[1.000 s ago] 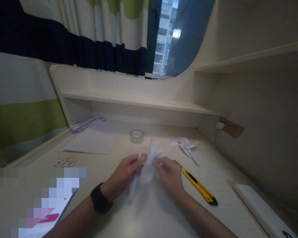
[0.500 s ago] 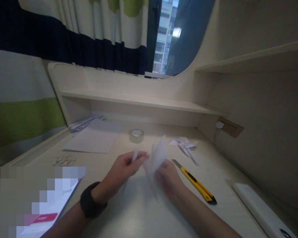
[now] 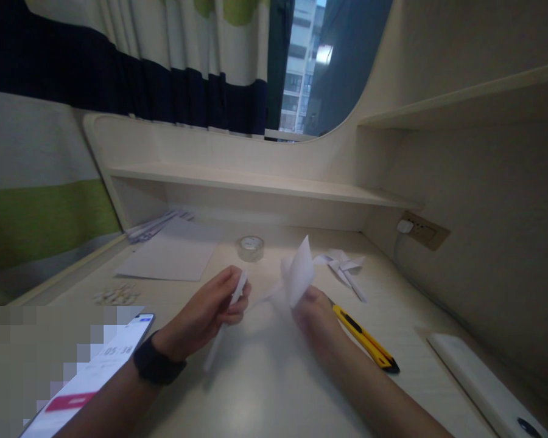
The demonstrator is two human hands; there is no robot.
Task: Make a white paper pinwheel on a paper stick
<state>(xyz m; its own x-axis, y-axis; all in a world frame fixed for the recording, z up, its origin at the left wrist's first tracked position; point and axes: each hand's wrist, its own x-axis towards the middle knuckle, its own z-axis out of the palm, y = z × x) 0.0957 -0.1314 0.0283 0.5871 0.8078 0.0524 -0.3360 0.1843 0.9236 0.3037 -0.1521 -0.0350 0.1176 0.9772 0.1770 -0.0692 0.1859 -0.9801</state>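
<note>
From the head camera, looking down over the desk (image 3: 265, 389): the only thing here that could hold anything is the shelf (image 3: 256, 181) along the back, and as far as it shows, it carries nothing I can make out. The left hand (image 3: 205, 313) is closed round a thin white paper stick (image 3: 226, 319), fingers curled on its upper end while the lower end slants down toward the desk. The right hand (image 3: 317, 316) pinches a folded white paper piece (image 3: 298, 274) at its base, so the paper stands up above the fingers; the light is dim and the shape is soft, possibly pinwheel blades. Stick and folded piece sit near each other but apart. Just right of the right hand lies a yellow utility knife (image 3: 363, 340). Behind are a tape roll (image 3: 251, 248), a finished paper pinwheel (image 3: 342, 267) and a flat sheet of paper (image 3: 168, 258). A phone (image 3: 95, 371) lies by the left forearm.
</note>
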